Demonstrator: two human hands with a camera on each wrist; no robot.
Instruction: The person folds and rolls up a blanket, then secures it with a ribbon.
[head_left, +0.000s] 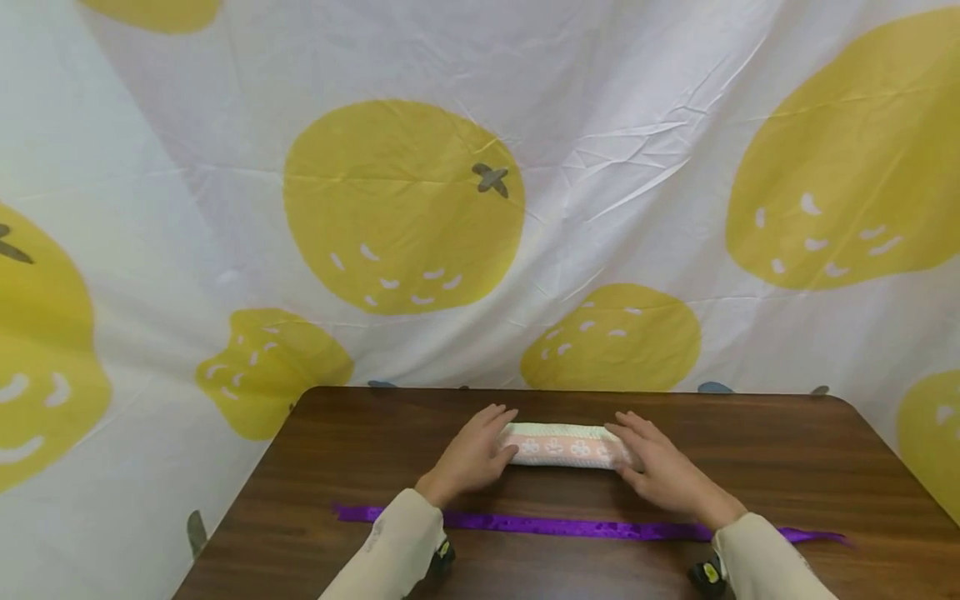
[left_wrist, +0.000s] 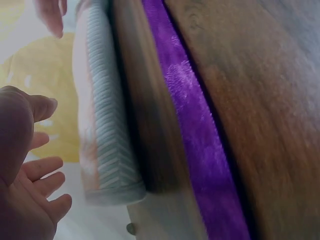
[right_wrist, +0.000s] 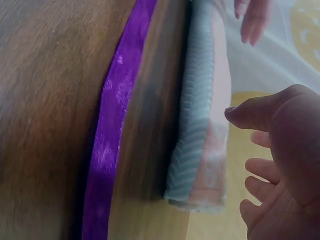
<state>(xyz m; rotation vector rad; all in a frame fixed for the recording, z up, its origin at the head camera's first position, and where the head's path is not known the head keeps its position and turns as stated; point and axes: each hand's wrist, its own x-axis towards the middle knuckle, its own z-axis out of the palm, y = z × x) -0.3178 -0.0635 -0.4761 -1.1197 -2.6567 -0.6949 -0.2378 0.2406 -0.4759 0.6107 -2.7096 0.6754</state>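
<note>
A rolled towel (head_left: 562,444), white with a peach band of white flowers, lies lengthwise across the table. My left hand (head_left: 472,454) is at its left end, fingers spread and relaxed. At the opposite end, my right hand (head_left: 663,471) overlaps the towel in the head view, its fingers also loose. The left wrist view shows a gap between the left thumb (left_wrist: 44,107) and the towel's ribbed side (left_wrist: 107,110). In the right wrist view the right thumb (right_wrist: 250,114) has its tip right at the towel's edge. Neither hand grips the roll.
A purple ribbon (head_left: 555,526) stretches left to right on the brown wooden table (head_left: 360,450), nearer to me than the towel and passing under both forearms. Behind the table hangs a white cloth (head_left: 450,350) printed with yellow fruit.
</note>
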